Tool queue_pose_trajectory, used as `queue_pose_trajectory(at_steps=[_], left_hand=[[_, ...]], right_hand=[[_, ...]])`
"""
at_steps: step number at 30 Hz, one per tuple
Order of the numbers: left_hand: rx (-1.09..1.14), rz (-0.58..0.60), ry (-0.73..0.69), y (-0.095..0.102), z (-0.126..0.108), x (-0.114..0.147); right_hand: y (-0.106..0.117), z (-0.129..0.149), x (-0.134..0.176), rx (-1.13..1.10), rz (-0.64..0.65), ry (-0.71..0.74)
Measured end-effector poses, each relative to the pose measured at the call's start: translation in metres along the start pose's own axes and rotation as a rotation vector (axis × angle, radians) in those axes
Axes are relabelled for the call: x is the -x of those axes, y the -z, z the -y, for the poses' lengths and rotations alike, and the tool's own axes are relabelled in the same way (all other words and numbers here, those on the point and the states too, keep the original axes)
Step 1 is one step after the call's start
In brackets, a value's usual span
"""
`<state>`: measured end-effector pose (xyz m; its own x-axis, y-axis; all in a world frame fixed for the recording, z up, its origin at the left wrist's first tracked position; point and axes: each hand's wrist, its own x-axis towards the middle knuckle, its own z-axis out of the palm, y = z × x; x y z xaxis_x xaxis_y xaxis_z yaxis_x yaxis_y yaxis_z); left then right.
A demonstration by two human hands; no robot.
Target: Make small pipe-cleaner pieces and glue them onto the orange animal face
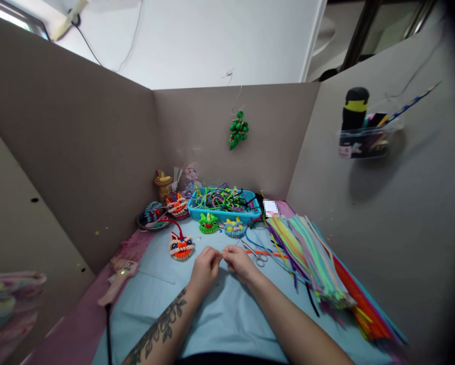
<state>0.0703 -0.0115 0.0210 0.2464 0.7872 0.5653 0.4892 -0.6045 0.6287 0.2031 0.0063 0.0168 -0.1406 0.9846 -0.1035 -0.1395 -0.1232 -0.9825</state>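
Observation:
Both hands meet over the light blue cloth [227, 314], fingertips almost touching. My left hand [207, 264] is closed in a pinch, and my right hand [238, 261] pinches just beside it. Whatever lies between the fingertips is too small to make out. A pair of scissors [258, 257] rests right of my right hand, near an orange pipe cleaner [271, 253]. Left of my left hand sits an orange and white lion-head figure [181, 247] made of pipe cleaners. Beyond the hands are a green figure [208, 223] and a blue and yellow one [234, 228].
A blue basket [223, 215] full of loose pipe cleaners stands at the back. Bundled pipe cleaners [311, 258] cover the right side. A pink glue gun [120, 280] with a cord lies left. Partition walls [235, 167] enclose the table, one bearing a clear holder [364, 143].

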Motion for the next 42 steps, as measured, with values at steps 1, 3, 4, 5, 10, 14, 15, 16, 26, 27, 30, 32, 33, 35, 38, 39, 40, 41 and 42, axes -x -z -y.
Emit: queue_pose_trajectory(at_steps=[1,3,4,5,10,14,15,16,26,27,30,32,33,35,38,39,40,41,42], left_hand=[[-0.023,0.013,-0.022,0.000,-0.002,0.001],[-0.047,0.033,-0.054,0.001,-0.004,0.003],[-0.040,0.027,-0.051,0.001,-0.004,0.003],[-0.014,0.005,-0.024,0.001,-0.003,0.002],[0.444,-0.054,0.383,-0.002,0.010,-0.005],[0.760,0.041,0.518,-0.004,0.017,-0.006],[0.789,0.054,0.524,-0.005,0.017,-0.005],[0.807,0.065,0.528,-0.005,0.017,-0.004],[0.432,0.024,0.333,-0.002,0.010,-0.005],[0.337,0.006,0.275,0.000,0.008,-0.005],[0.109,-0.023,0.111,0.004,0.002,-0.003],[0.029,-0.015,0.032,0.006,-0.002,-0.001],[0.003,-0.006,0.001,0.006,-0.003,0.001],[-0.016,0.006,-0.025,0.006,-0.004,0.002],[0.083,-0.043,0.091,0.003,0.001,0.000],[0.160,-0.050,0.173,0.002,0.004,-0.002],[0.258,-0.041,0.263,0.000,0.007,-0.003],[0.370,-0.018,0.352,0.000,0.010,-0.004],[0.487,0.011,0.429,-0.001,0.012,-0.006]], right_hand=[[-0.001,0.001,0.001,-0.059,0.022,-0.062],[-0.001,0.003,0.004,-0.123,0.063,-0.132],[0.000,0.005,0.005,-0.110,0.067,-0.128],[0.000,0.007,0.006,-0.068,0.061,-0.093],[0.006,0.018,0.010,0.362,-0.103,0.480],[0.006,0.018,0.014,0.629,-0.074,0.837],[0.006,0.018,0.014,0.659,-0.071,0.868],[0.006,0.017,0.014,0.679,-0.077,0.882],[0.008,0.010,0.007,0.731,-0.026,0.750],[0.007,0.009,0.005,0.716,-0.012,0.713],[0.005,0.002,0.000,0.639,0.000,0.550],[0.004,-0.002,-0.001,0.551,0.000,0.392],[0.003,-0.003,-0.001,0.495,0.008,0.309],[0.004,-0.003,-0.001,0.387,0.042,0.182],[0.007,0.003,0.001,0.325,0.066,0.184],[0.008,0.007,0.001,0.332,0.047,0.227],[0.009,0.011,0.002,0.348,0.016,0.279],[0.010,0.015,0.004,0.369,-0.017,0.332],[0.011,0.019,0.005,0.394,-0.043,0.383]])
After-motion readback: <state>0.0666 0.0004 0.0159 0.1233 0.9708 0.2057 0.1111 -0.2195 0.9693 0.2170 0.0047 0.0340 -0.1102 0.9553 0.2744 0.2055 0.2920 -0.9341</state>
